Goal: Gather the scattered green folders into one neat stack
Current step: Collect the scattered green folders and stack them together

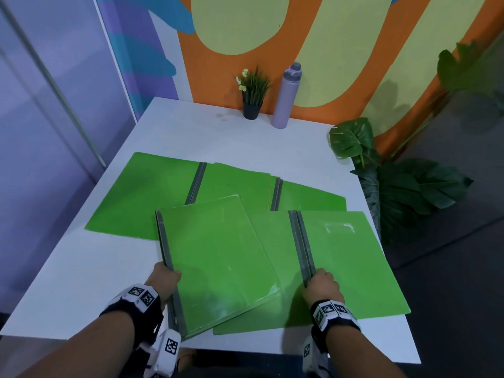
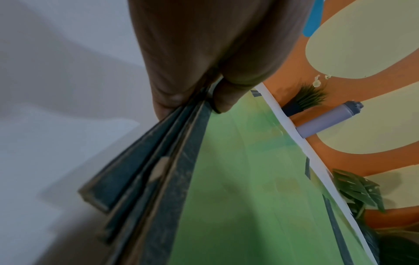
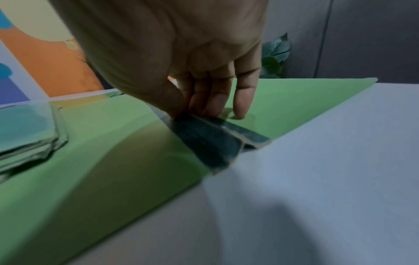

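Observation:
Green folders with grey spines lie scattered on the white table (image 1: 81, 282). My left hand (image 1: 166, 279) grips the grey spine edge of a closed stack of folders (image 1: 218, 263), thumb on top; in the left wrist view the stack's spines (image 2: 158, 179) fan out under my left hand (image 2: 195, 100). My right hand (image 1: 321, 285) pinches the near end of the grey spine of an open folder (image 1: 349, 260) at the front right. In the right wrist view my right hand (image 3: 199, 111) has thumb and fingers on that spine (image 3: 215, 139). Two more open folders (image 1: 152, 192) (image 1: 308, 197) lie behind.
A small potted plant (image 1: 252, 96) and a lilac bottle (image 1: 286, 96) stand at the table's far edge by the painted wall. Large leafy plants (image 1: 403, 186) stand off the right side. The table's front left is bare white.

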A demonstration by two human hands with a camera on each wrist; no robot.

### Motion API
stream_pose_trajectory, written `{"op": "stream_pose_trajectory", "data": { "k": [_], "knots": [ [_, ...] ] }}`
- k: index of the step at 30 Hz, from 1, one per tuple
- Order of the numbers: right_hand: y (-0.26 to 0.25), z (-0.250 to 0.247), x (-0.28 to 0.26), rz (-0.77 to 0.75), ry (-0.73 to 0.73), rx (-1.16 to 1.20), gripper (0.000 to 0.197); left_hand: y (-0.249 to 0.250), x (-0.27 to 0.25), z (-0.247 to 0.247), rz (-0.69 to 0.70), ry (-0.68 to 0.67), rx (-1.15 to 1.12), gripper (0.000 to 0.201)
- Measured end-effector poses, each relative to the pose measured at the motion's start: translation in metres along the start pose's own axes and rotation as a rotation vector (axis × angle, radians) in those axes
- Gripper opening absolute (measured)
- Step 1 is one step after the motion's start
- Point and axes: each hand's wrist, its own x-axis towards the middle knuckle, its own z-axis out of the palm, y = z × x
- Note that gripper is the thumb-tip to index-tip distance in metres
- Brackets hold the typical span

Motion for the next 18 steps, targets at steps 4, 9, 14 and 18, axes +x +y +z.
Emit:
{"op": "stream_pose_trajectory", "data": {
  "k": [4,9,14,18],
  "knots": [
    [0.002,-0.001,0.002,-0.018,0.002,0.041,0.025,-0.001,0.0,0.001,-0.02,-0.042,-0.002,0.017],
    [0.008,-0.03,0.011,0.029,0.167,0.053,0.024,0.001,0.0,-0.001,0.021,-0.018,-0.072,0.017],
    [-0.003,-0.101,0.013,0.055,0.435,0.27,0.018,0.019,-0.005,-0.005,0.038,0.095,-0.189,0.013],
    [-0.023,-0.154,0.004,0.022,0.586,0.4,0.012,0.029,-0.007,-0.001,0.02,0.101,-0.278,0.015]
  ]
}}
